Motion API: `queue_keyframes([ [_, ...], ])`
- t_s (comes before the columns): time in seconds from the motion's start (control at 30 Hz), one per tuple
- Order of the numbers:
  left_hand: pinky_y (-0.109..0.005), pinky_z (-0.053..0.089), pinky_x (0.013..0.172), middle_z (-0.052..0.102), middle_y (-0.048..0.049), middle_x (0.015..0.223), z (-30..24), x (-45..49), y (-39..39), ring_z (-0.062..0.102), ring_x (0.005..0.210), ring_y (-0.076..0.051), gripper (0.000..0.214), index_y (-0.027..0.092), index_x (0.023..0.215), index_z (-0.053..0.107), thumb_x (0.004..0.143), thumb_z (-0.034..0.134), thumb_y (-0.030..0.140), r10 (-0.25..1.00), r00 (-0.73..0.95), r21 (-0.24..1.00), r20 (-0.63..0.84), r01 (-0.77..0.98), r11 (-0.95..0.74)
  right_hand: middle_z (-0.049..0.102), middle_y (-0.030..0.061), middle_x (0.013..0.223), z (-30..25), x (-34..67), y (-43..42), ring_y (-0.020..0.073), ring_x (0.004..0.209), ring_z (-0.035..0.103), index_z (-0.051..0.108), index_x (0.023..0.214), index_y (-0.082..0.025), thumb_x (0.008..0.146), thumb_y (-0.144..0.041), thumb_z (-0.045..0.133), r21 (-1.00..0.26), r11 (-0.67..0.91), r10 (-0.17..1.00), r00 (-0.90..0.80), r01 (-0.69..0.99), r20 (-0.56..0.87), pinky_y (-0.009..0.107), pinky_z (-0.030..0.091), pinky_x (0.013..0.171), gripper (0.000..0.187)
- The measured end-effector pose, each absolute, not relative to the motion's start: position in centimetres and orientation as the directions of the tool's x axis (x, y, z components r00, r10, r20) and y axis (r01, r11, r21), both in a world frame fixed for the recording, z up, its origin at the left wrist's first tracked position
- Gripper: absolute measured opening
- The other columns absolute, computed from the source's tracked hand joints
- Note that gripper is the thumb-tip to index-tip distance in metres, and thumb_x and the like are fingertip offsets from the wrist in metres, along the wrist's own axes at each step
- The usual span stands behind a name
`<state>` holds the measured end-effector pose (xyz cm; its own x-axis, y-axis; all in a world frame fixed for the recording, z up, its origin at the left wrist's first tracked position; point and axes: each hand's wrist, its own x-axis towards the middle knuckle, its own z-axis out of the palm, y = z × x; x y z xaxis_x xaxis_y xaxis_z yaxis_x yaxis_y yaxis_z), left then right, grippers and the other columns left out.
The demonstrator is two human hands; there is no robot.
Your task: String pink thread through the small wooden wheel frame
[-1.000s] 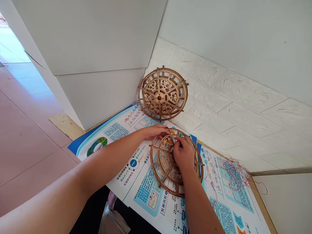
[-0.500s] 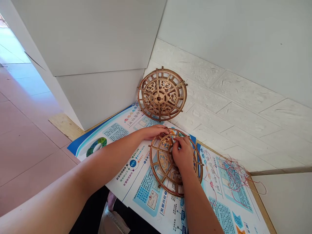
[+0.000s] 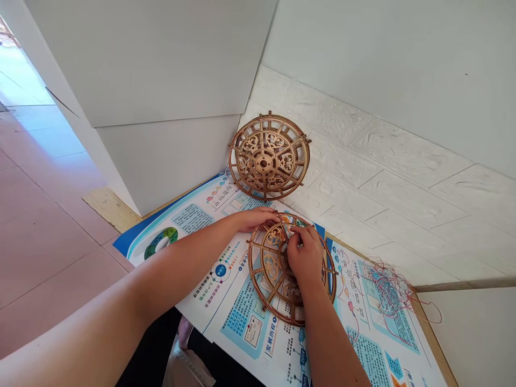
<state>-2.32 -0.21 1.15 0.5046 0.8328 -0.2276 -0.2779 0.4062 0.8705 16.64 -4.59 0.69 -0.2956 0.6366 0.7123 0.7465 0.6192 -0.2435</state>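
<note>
A round openwork wheel point(image 3: 271, 265), brown and wood-like with scroll cut-outs and small tabs round its rim, lies tilted over the printed sheet before me. My left hand point(image 3: 260, 216) grips its far-left rim, the fingertips partly hidden behind the ring. Over the wheel's upper right, my right hand point(image 3: 306, 251) is closed, thumb and forefinger pinched together near a spoke. Whatever sits in that pinch is too small to make out. A second assembled wheel point(image 3: 273, 161) of the same pattern stands behind, leaning near the wall corner.
Loose pink-red thread or wire point(image 3: 389, 287) lies tangled on the right of the printed sheet point(image 3: 237, 252). White panels point(image 3: 169, 166) rise on the left, and a white brick-patterned wall point(image 3: 363, 188) closes off the back. Tiled floor point(image 3: 48, 231) shows at far left.
My right hand has shifted very slightly over the wheel, its fingers still pinched. My left hand keeps its place on the rim, and both wheels stay put.
</note>
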Motion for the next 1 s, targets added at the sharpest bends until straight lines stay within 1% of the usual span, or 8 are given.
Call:
queue_keyframes([
  [0.17,-0.025,0.051,0.073,0.068,-0.0022,0.083,1.23,-2.30,-0.28,0.065,0.074,-0.013,0.018,0.016,0.089,0.063,0.075,0.075,0.020,0.835,0.499,0.866,-0.234,-0.284,0.412,0.063,0.0075,0.088,0.66,16.67,-4.59,0.0212,0.081,0.061,0.066,0.091,-0.017,0.092,-0.015,0.043,-0.258,0.609,0.650,-0.287,0.750,0.703,0.034,0.050,0.071,0.023],
  [0.37,-0.026,0.050,0.077,0.070,-0.0043,0.090,1.26,-2.46,-0.37,0.066,0.078,-0.013,0.023,0.015,0.095,0.065,0.076,0.076,0.022,0.828,0.520,0.871,-0.211,-0.284,0.400,0.063,0.0076,0.088,0.57,16.69,-4.60,0.0217,0.081,0.061,0.066,0.090,-0.018,0.091,-0.015,0.044,-0.265,0.588,0.670,-0.276,0.764,0.689,0.035,0.050,0.071,0.022],
  [0.63,-0.027,0.051,0.074,0.070,-0.0018,0.084,1.47,-2.24,-0.32,0.066,0.075,-0.013,0.019,0.016,0.093,0.063,0.077,0.073,0.015,0.838,0.454,0.845,-0.304,-0.277,0.457,0.063,0.0070,0.089,0.71,16.62,-4.64,0.0210,0.082,0.060,0.066,0.092,-0.017,0.092,-0.013,0.044,-0.255,0.613,0.640,-0.281,0.748,0.716,0.033,0.049,0.070,0.022],
  [0.77,-0.026,0.050,0.072,0.069,-0.0023,0.084,1.42,-2.23,-0.34,0.065,0.074,-0.013,0.019,0.015,0.093,0.064,0.077,0.074,0.017,0.836,0.478,0.857,-0.269,-0.277,0.434,0.063,0.0074,0.089,0.63,16.61,-4.64,0.0213,0.081,0.060,0.066,0.091,-0.017,0.092,-0.014,0.044,-0.254,0.608,0.647,-0.284,0.752,0.708,0.034,0.049,0.069,0.022],
  [0.87,-0.026,0.050,0.073,0.070,-0.0029,0.085,1.44,-2.27,-0.36,0.065,0.074,-0.012,0.018,0.015,0.092,0.065,0.077,0.074,0.017,0.834,0.495,0.862,-0.243,-0.284,0.419,0.063,0.0078,0.089,0.52,16.64,-4.57,0.0217,0.081,0.061,0.066,0.091,-0.018,0.092,-0.015,0.043,-0.253,0.596,0.660,-0.286,0.762,0.694,0.034,0.049,0.069,0.022],
  [1.0,-0.026,0.051,0.073,0.069,-0.0016,0.083,1.59,-2.29,-0.44,0.065,0.073,-0.012,0.014,0.016,0.091,0.064,0.079,0.070,0.014,0.842,0.464,0.854,-0.277,-0.282,0.437,0.063,0.0080,0.089,0.47,16.61,-4.55,0.0217,0.081,0.061,0.066,0.092,-0.018,0.092,-0.015,0.043,-0.255,0.603,0.658,-0.292,0.756,0.694,0.035,0.050,0.069,0.023],
])
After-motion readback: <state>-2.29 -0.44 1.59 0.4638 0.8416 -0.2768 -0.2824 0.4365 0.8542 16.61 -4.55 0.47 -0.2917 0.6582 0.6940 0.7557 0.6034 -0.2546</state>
